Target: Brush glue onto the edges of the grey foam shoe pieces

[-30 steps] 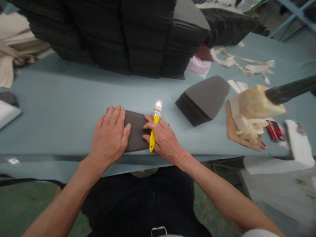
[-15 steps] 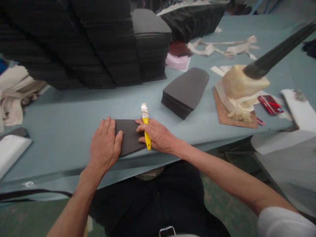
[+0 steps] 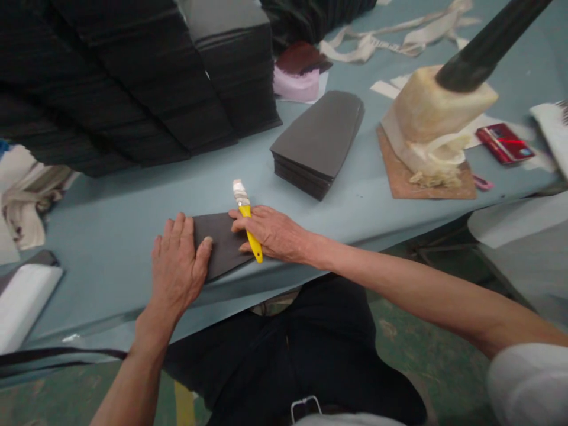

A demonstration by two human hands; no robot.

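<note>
A dark grey sheet [image 3: 220, 245] lies flat near the front edge of the table. My left hand [image 3: 176, 257] rests on its left end, palm down, with the fingers stretched out. Over the right end is my right hand [image 3: 277, 234], which holds a paintbrush [image 3: 251, 229] with a yellow handle and whitish, coated bristles pointing away from me. Some fingertips of that hand touch the sheet. Beyond it sits a short stack of similar grey sheets [image 3: 320, 139].
Tall stacks of dark sheets [image 3: 146, 89] fill the back left. At right, a cut-open, glue-crusted container [image 3: 444, 112] with a dark pipe stands on a brown board [image 3: 394, 177]. Beside it lies a red box [image 3: 504, 143]. Cloth [image 3: 26, 195] is piled at far left.
The view has shifted to the right and down. Both hands stay on the sheet in much the same pose, and the paintbrush is still in my right hand, tilted slightly more to the left.
</note>
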